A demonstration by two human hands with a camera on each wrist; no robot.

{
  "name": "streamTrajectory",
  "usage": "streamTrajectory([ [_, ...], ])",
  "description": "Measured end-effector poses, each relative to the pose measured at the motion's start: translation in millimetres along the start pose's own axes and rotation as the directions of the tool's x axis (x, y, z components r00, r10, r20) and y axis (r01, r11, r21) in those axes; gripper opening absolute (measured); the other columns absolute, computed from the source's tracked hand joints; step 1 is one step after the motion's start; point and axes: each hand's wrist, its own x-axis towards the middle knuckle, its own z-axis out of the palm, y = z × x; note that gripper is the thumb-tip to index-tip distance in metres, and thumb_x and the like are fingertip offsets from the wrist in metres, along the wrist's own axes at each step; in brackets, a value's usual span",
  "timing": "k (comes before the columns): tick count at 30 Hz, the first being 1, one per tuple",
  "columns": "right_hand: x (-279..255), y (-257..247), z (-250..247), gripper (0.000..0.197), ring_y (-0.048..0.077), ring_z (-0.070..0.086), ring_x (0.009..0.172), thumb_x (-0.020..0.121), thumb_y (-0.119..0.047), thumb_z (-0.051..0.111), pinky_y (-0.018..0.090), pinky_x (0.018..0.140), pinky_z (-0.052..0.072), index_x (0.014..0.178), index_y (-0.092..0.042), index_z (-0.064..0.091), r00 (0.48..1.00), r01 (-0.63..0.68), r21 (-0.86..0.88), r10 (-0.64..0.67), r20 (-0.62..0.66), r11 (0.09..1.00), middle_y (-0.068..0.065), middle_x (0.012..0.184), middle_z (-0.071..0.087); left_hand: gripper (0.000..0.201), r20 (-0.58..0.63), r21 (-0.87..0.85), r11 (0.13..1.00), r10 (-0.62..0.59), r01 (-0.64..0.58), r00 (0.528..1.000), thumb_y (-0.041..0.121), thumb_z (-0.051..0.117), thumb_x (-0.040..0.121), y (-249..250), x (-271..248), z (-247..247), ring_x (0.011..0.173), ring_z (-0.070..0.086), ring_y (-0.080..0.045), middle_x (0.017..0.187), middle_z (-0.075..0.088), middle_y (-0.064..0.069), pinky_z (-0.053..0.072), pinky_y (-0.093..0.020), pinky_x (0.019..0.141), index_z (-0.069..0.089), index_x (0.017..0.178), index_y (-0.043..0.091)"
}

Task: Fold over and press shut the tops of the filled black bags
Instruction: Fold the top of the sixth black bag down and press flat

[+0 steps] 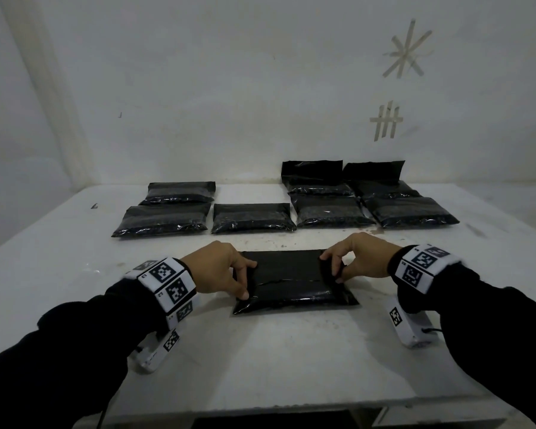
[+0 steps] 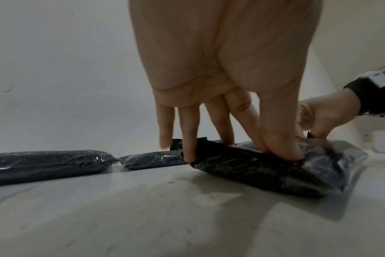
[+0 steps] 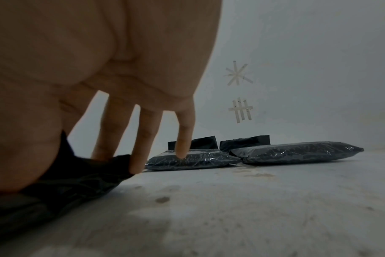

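A filled black bag (image 1: 294, 292) lies flat on the white table in front of me, its matte top flap folded toward me over the glossy body. My left hand (image 1: 242, 278) is at the bag's left end, where thumb and forefinger pinch the flap's edge (image 2: 273, 153) against the bag (image 2: 264, 167). My right hand (image 1: 347, 264) is at the right end, and its thumb and fingers (image 3: 108, 132) pinch the flap's corner, which stands up a little off the bag (image 3: 77, 180). Both hands' other fingers point down beside the bag.
Several more filled black bags lie in rows farther back: two at the left (image 1: 163, 219), one in the middle (image 1: 251, 217), the others at the right (image 1: 331, 213). The two rearmost right bags have upright flaps (image 1: 313, 173) against the wall. The white table (image 1: 276, 360) extends bare toward me.
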Motion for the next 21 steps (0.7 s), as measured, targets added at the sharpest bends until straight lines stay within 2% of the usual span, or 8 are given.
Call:
streamTrajectory([
  [2,-1,-4,1,0.03,0.006,0.054,0.106,0.071,-0.01,0.079,0.021,0.095,0.037,0.063,-0.035,0.063,1.0,0.013,-0.07,-0.014,-0.012,0.997,-0.008,0.115,0.06,0.008,-0.027,0.054,0.999,-0.003,0.004,1.0,0.023,0.079,0.073,3,-1,0,0.124,0.046,0.005,0.125,0.062,0.008,0.032,-0.019,0.101,0.072,0.073,0.021],
  [3,-3,-7,1,0.032,0.008,0.053,0.107,0.071,-0.012,0.079,0.021,0.093,0.037,0.063,-0.037,0.062,1.0,0.018,-0.107,-0.02,-0.012,0.994,-0.007,0.115,0.057,0.009,-0.038,0.104,0.994,-0.011,0.015,0.999,0.026,0.078,0.073,5,0,1,0.126,0.045,0.001,0.129,0.059,0.01,0.029,-0.028,0.108,0.073,0.077,0.02],
  [5,-5,-10,1,0.033,0.009,0.046,0.105,0.071,-0.02,0.08,0.024,0.093,0.035,0.061,-0.043,0.058,1.0,0.016,-0.197,-0.019,-0.013,0.98,-0.013,0.109,0.05,0.015,-0.036,0.244,0.968,-0.053,0.06,0.998,0.034,0.076,0.075,10,-1,2,0.133,0.038,-0.007,0.137,0.051,0.015,0.008,-0.054,0.116,0.071,0.083,0.023],
  [8,-7,-13,0,0.03,0.007,0.032,0.099,0.069,-0.031,0.08,0.029,0.096,0.026,0.062,-0.048,0.057,0.999,0.012,-0.328,-0.022,-0.025,0.945,-0.022,0.093,0.039,0.017,-0.04,0.354,0.931,-0.08,0.089,0.996,0.041,0.072,0.076,15,-2,3,0.141,0.025,-0.012,0.141,0.047,0.018,-0.01,-0.06,0.11,0.069,0.086,0.027],
  [10,-9,-16,1,0.017,0.007,0.033,0.095,0.072,-0.027,0.079,0.027,0.093,0.029,0.072,-0.04,0.067,0.999,0.024,-0.319,-0.03,-0.014,0.948,-0.021,0.087,0.041,0.019,-0.036,0.366,0.928,-0.058,0.067,0.998,0.042,0.072,0.076,15,-2,4,0.142,0.022,-0.01,0.14,0.047,0.019,0.0,-0.053,0.112,0.068,0.088,0.028],
  [14,-8,-17,3,0.012,0.006,0.048,0.08,0.077,-0.014,0.075,0.014,0.069,0.037,0.089,-0.016,0.077,0.999,0.028,-0.233,-0.031,-0.008,0.972,-0.019,0.076,0.053,0.015,-0.067,0.251,0.968,0.014,0.003,0.998,0.03,0.076,0.076,13,-4,4,0.126,0.045,-0.006,0.131,0.058,0.011,0.035,-0.031,0.103,0.071,0.086,0.019],
  [18,-9,-14,1,0.013,0.008,0.056,0.074,0.076,-0.016,0.076,0.016,0.066,0.04,0.089,-0.018,0.073,1.0,-0.019,-0.241,0.017,-0.012,0.97,-0.009,0.075,0.061,0.016,-0.06,0.2,0.98,0.0,0.012,0.998,0.023,0.076,0.076,16,-5,3,0.113,0.056,-0.003,0.123,0.063,0.0,0.046,-0.024,0.091,0.068,0.088,0.016],
  [21,-11,-15,1,0.025,-0.001,0.054,0.064,0.076,-0.011,0.075,0.016,0.063,0.041,0.071,-0.028,0.058,1.0,0.007,-0.248,-0.006,0.003,0.969,-0.015,0.068,0.059,0.031,-0.07,0.191,0.981,-0.015,0.028,0.997,0.023,0.078,0.074,19,-6,4,0.098,0.062,-0.013,0.112,0.065,0.0,0.051,-0.03,0.086,0.061,0.101,0.024],
])
